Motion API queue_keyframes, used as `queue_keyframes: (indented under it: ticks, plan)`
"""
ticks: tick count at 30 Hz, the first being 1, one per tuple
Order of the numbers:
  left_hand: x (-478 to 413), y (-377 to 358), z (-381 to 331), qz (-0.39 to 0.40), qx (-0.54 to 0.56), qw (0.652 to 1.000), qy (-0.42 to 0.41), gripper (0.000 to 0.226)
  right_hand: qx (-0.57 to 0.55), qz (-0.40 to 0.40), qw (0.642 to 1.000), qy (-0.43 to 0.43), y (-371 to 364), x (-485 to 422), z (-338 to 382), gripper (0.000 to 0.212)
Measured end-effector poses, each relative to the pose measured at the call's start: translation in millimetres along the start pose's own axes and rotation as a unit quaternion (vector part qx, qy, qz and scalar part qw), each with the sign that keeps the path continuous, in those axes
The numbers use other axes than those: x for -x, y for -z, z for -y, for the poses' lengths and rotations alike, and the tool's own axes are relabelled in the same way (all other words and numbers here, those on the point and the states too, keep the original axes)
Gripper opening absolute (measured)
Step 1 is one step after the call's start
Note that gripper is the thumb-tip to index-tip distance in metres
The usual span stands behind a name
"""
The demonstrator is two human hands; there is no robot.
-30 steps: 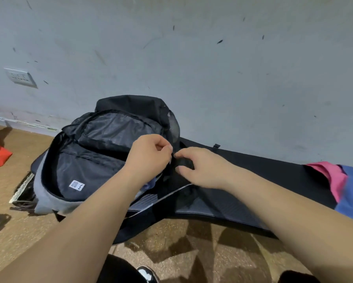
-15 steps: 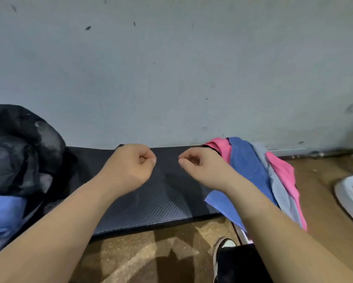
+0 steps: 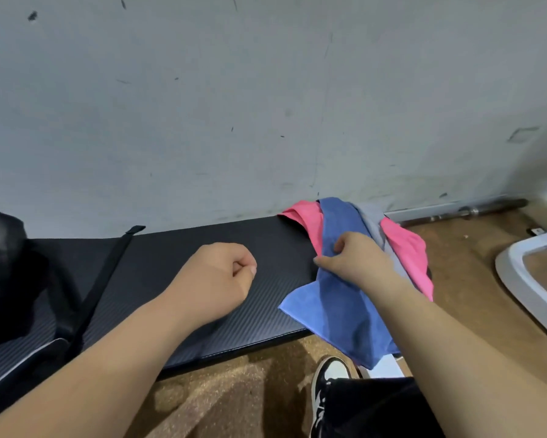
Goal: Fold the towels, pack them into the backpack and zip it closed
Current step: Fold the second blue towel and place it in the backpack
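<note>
Since half a second before, the right hand (image 3: 351,260) had left the air above the black mat (image 3: 186,245) and reached the towel pile at the centre right of the frame, while the view had swung further right. That swing pushed the backpack (image 3: 0,241) to the far left edge, where only a blurred dark part of it showed, resting on the mat with a black strap (image 3: 107,279) trailing toward the lower left.

The right hand's fingers were curled and, with the thumb, pinched a fold of the blue towel (image 3: 338,314) near its upper half. This towel lay on top of the pile, its lower corner hanging off the mat's front edge toward the floor (image 3: 234,393). A pink towel (image 3: 408,248) lay under it, showing on both sides, and a grey towel (image 3: 371,216) peeked out between the blue and the pink near the wall (image 3: 265,90). None of the towels was folded.

The left hand (image 3: 215,279) hovered above the middle of the mat as a closed fist, thumb against the curled fingers, with nothing in it. It was well apart from both the towels and the backpack.

At the lower centre right a black-and-white shoe (image 3: 326,384) and a black trouser leg (image 3: 376,409) stood on the brown floor. A white frame (image 3: 518,279) sat at the right edge, and a metal bar (image 3: 474,210) lay along the base of the wall.
</note>
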State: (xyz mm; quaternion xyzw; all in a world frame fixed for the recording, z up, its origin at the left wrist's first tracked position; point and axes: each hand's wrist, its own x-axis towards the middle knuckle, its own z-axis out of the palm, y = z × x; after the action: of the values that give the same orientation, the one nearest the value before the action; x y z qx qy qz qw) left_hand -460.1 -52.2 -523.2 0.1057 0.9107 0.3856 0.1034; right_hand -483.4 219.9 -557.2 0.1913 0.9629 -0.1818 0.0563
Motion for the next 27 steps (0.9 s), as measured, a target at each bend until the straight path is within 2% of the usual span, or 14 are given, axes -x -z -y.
queue_keyframes:
  ticks: [4, 6, 9, 12, 15, 18, 21, 24, 26, 27]
  plan:
    - [7, -7, 1, 0.018, -0.038, 0.999, -0.016, 0.017, 0.046, -0.008, 0.999, 0.011, -9, -6, -4, 0.013]
    - [10, -7, 2, 0.027, -0.050, 0.998, -0.022, 0.016, 0.051, -0.010, 0.999, 0.017, -10, -5, -3, 0.010]
    - [12, -7, 5, 0.028, -0.066, 0.997, -0.032, 0.017, 0.003, -0.121, 0.992, 0.031, 3, -5, -3, 0.019]
    - [12, -9, 6, 0.026, -0.062, 0.997, -0.032, 0.018, -0.005, -0.182, 0.983, -0.025, 21, -7, -23, 0.038]
    - [9, -13, 4, 0.030, -0.062, 0.997, -0.039, 0.018, -0.042, -0.124, 0.985, -0.111, 29, -5, -51, 0.030]
    - [6, -19, 1, 0.033, -0.061, 0.996, -0.049, 0.017, -0.096, -0.088, 0.981, -0.147, 30, -3, -67, 0.037]
    - [4, -26, -3, 0.034, -0.059, 0.996, -0.057, 0.016, -0.096, -0.145, 0.978, -0.117, 38, -3, -66, 0.021]
    - [4, -30, -6, 0.033, -0.059, 0.996, -0.061, 0.017, -0.073, -0.219, 0.971, -0.063, 47, -3, -51, 0.028]
    - [6, -30, -8, 0.034, -0.061, 0.996, -0.056, 0.017, -0.098, -0.220, 0.971, -0.012, 46, -1, -37, 0.038]
    - [6, -30, -9, 0.035, -0.064, 0.996, -0.054, 0.016, -0.113, -0.187, 0.976, 0.018, 42, -1, -31, 0.040]
